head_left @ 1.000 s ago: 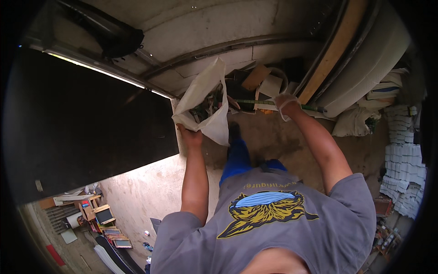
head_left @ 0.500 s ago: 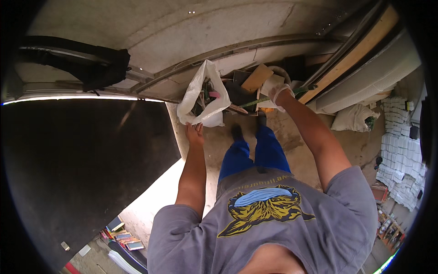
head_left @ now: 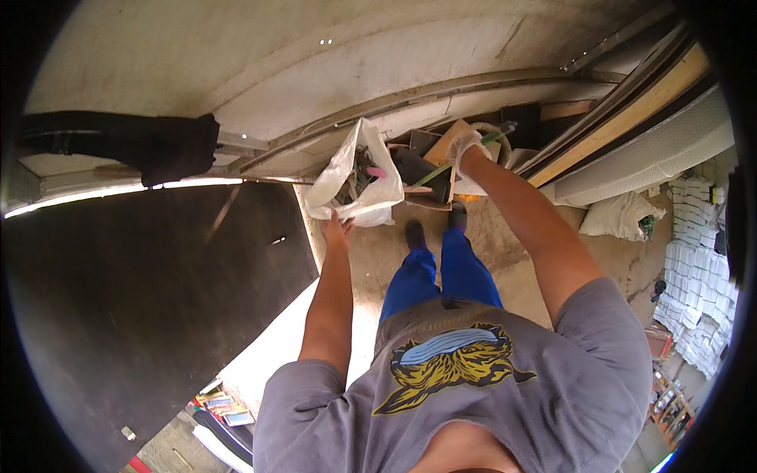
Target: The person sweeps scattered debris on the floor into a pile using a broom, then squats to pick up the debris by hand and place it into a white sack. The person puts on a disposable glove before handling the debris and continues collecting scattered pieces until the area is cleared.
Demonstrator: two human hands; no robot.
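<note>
The left hand is gripping the lower edge of a white plastic bag (crumpled, gaping open, with pink and dark bits showing inside), hanging above the concrete floor. Further right, the gloved right hand is closing around a green rod beside the bag.

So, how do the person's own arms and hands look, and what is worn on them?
Both forearms are bare. Short grey sleeves of a T-shirt cover only the upper arms. The right hand wears a whitish work glove; the left hand is bare. No watch or bracelet shows on either wrist.
</note>
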